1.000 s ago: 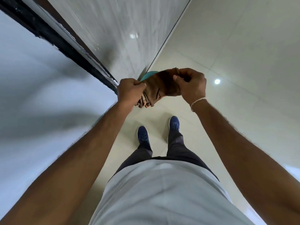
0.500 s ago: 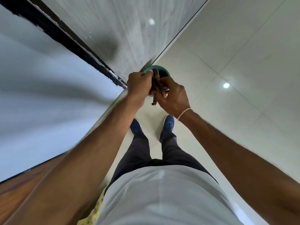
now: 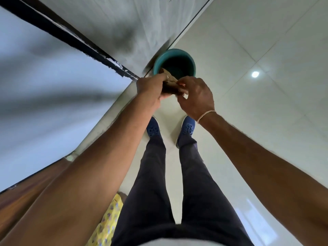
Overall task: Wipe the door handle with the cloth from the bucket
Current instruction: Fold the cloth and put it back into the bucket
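A bunched brown cloth (image 3: 170, 84) sits between my two hands, just above the near rim of a teal bucket (image 3: 174, 63) that stands on the floor by the wall. My left hand (image 3: 150, 87) grips the cloth's left side. My right hand (image 3: 196, 95) pinches its right side with the fingertips. Most of the cloth is hidden by my fingers. The bucket's inside looks dark. No door handle is in view.
A grey wall (image 3: 44, 96) with a black frame strip (image 3: 71, 39) runs along the left. A brown wooden surface (image 3: 23, 196) and a yellow patterned fabric (image 3: 108, 222) lie at lower left. My blue shoes (image 3: 153, 127) stand on pale floor tiles (image 3: 266, 103).
My view tilted further down and the bucket came fully into sight. My hands drew together, bunched the spread cloth and lowered it over the bucket's rim.
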Motion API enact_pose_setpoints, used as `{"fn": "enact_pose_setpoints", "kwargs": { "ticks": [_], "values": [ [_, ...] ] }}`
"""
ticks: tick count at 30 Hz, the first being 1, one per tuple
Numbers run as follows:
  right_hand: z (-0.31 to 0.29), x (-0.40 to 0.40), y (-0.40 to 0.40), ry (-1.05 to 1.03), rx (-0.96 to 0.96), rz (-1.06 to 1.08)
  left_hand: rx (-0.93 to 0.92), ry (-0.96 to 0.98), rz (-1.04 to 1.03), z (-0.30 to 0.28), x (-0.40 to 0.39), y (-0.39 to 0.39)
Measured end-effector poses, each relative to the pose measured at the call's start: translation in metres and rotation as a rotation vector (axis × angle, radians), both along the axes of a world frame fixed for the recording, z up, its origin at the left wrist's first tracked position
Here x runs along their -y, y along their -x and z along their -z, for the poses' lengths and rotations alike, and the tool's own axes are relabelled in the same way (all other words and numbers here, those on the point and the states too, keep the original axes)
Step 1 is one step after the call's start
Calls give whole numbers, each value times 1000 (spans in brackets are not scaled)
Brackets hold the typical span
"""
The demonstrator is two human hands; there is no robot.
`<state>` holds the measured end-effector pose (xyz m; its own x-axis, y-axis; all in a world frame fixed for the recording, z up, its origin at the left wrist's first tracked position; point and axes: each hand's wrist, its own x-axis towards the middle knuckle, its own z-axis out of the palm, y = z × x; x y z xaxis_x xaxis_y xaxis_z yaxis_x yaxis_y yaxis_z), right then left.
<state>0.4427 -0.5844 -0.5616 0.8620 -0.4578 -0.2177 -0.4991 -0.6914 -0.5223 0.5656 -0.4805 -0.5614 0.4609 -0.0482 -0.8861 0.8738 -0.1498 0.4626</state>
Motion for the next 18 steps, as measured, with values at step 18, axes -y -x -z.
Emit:
{"fn": "enact_pose_setpoints", "kwargs": {
  "ticks": [18],
  "values": [
    [364,80,-128,155,-420,-184,747,-401,1141,327,-1,-43]
  ]
}}
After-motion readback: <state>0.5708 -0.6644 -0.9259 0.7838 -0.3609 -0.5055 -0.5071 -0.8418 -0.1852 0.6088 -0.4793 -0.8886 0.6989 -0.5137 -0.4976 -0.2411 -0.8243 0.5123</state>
